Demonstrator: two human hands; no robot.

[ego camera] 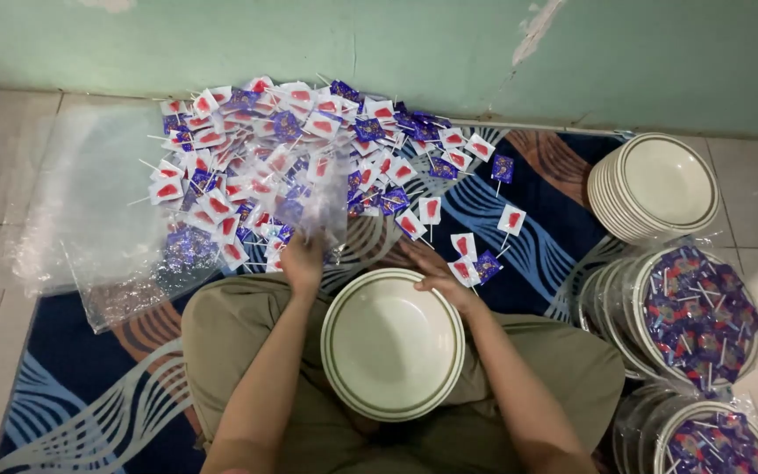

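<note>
Lollipops (309, 158) heap on a rug (89, 386) below the green wall (396, 44). Left hand (303, 259) grips some; right hand (436, 272) rests flat, unclenched, beside the plate (392, 344).

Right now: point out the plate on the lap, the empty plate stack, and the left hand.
plate on the lap (392, 347), head view, bowl centre.
empty plate stack (664, 180), head view, top plate's centre.
left hand (302, 259), head view, back of hand.

From here I can't read my left hand (303, 256): its fingers blur into a clear plastic bag (322, 197) at frame centre. The wrapped plate of lollipops (712, 439) at lower right is cut off by the bottom edge. My knees hide part of the rug (72, 369).
</note>
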